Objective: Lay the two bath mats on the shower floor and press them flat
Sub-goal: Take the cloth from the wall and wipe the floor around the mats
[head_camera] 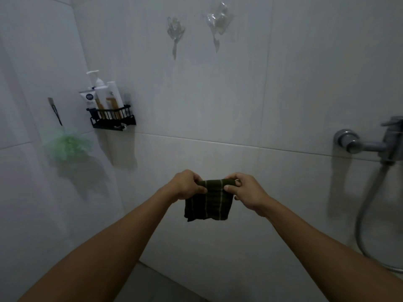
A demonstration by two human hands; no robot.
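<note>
**A:** Head view, item one?

**B:** I log one dark green woven cloth mat with pale thin stripes point(209, 199), folded small, held up in mid-air in front of the white tiled shower wall point(218, 105). Only one mat shows.

**A:** Hands?

**B:** I record the left hand point(187, 185) with fingers curled round the mat's top left corner, thumb pressed on the front of the cloth. The right hand point(244, 190) pinches the top right corner, thumb in front, fingers curled behind. Both forearms reach out from the lower edge. The cloth hangs down between the two hands, lower edge free.

**A:** Fixtures, left?

**B:** I list a black wire wall caddy point(113, 118) holding white bottles and tubes point(102, 94). Below and left of it, a pale green mesh bath sponge point(67, 147) hanging from a dark hook point(55, 111).

**A:** Upper wall?

**B:** Two clear plastic adhesive hooks point(175, 31), side by side; detail is blurred.

**A:** Right?

**B:** A chrome shower mixer tap point(370, 142) with a grey hose point(368, 205) looping down from it. A strip of grey shower floor point(157, 284) shows at the bottom, under the arms.
</note>
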